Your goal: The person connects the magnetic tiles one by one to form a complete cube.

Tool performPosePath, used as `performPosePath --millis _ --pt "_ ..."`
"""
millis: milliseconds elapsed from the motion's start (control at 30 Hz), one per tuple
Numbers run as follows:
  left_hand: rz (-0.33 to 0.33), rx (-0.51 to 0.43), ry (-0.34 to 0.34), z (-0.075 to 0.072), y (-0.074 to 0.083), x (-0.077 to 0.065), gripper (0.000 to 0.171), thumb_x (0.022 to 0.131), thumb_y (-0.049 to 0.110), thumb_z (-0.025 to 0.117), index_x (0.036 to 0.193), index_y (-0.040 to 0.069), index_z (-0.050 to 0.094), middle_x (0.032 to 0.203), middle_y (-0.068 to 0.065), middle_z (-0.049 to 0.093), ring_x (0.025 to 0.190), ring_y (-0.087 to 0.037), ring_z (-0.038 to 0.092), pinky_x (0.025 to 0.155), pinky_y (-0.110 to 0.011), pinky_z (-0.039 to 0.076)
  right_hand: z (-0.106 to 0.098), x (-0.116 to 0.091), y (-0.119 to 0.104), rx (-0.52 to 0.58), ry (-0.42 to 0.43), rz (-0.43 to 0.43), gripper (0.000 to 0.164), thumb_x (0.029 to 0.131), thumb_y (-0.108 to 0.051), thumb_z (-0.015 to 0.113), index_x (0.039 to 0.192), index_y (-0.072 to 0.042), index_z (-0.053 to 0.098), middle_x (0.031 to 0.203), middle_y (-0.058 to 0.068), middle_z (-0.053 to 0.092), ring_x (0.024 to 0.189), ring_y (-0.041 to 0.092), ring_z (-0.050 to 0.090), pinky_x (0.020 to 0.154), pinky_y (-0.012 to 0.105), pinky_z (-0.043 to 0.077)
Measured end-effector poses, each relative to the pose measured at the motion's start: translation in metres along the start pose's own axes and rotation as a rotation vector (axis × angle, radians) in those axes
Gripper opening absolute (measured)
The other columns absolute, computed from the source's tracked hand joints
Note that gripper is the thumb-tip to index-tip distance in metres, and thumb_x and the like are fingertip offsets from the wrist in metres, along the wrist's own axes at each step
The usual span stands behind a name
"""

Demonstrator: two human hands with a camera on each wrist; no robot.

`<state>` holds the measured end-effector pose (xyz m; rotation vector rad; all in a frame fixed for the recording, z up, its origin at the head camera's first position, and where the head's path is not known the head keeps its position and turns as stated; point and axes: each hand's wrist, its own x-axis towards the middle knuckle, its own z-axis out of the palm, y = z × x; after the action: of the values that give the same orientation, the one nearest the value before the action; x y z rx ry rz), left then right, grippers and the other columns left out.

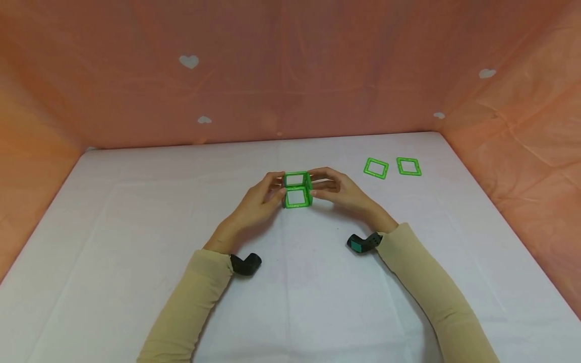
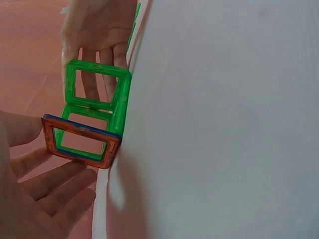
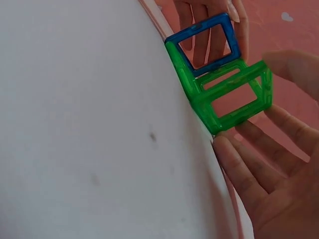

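Note:
Between the hands, on the white table, stands a small open box of green square magnetic tiles (image 1: 296, 188) with open centres. Its left wall shows an orange-brown tile face (image 2: 107, 154) with a blue edge in the left wrist view, and a blue face (image 3: 218, 64) from the right wrist. My left hand (image 1: 257, 202) pinches this left wall, thumb at one edge and fingertips at the opposite one. With thumb and fingers at opposite edges, my right hand (image 1: 342, 190) holds the green right wall.
Two loose green square tiles lie at the back right, one tile (image 1: 379, 161) nearer the right hand and another tile (image 1: 410, 173) farther right. An orange cloth (image 1: 281, 70) with white hearts rises behind the table (image 1: 136, 212) and along both sides.

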<state>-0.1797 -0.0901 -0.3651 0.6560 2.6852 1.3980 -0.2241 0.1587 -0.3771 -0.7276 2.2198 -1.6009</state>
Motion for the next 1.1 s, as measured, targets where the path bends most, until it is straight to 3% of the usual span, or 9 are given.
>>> performPosePath --millis 367,733,1100 --pt "-0.011 -0.087 0.011 0.0 -0.0024 -0.0009 0.044 0.099 0.014 0.051 0.14 0.003 0.038 0.137 -0.021 0.05 0.122 -0.035 0.054 0.101 -0.044 0.044 0.0011 -0.0017 -0.0044 -0.035 -0.008 0.012 0.051 0.091 -0.01 0.065 0.139 -0.006 0.046 0.135 0.016 0.052 0.12 0.033 0.057 0.095 0.043 0.048" --pt "-0.01 -0.114 0.016 0.0001 -0.0031 0.0001 0.041 0.1 0.013 0.049 0.138 0.0 0.039 0.141 -0.021 0.047 0.125 -0.035 0.051 0.102 -0.045 0.042 0.0011 -0.0025 -0.0061 -0.031 0.002 0.007 0.05 0.09 -0.01 0.067 0.136 -0.005 0.049 0.133 0.017 0.054 0.117 0.032 0.059 0.094 0.042 0.049" --pt "-0.005 -0.111 0.073 0.0009 -0.0026 0.0008 0.034 0.1 0.015 0.049 0.131 0.001 0.045 0.135 -0.019 0.053 0.122 -0.033 0.054 0.099 -0.044 0.045 -0.0019 -0.0024 -0.008 -0.068 0.002 -0.022 0.047 0.09 -0.009 0.066 0.135 -0.003 0.052 0.129 0.018 0.058 0.115 0.031 0.06 0.092 0.037 0.05"
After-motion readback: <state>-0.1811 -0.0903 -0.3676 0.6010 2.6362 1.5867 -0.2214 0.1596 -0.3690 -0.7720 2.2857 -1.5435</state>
